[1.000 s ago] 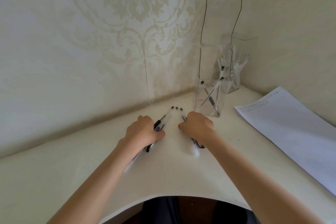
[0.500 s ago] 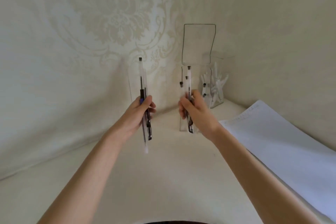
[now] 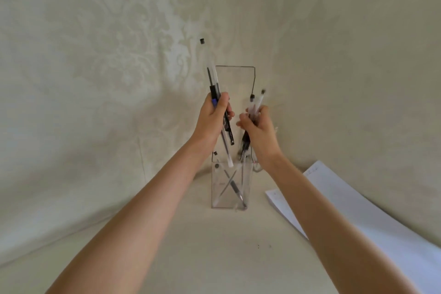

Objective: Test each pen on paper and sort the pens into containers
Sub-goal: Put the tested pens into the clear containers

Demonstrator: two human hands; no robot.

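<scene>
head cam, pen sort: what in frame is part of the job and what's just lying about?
Job:
- left hand gripping the left-hand pens
- right hand gripping the right-hand pens
- clear container with the sorted pens inside
- paper lying on the desk

Not job:
- patterned wall
- dark specks on the desk

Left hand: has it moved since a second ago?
Yes. The left hand, gripping pens, rose off the desk to above the clear pen container.
</scene>
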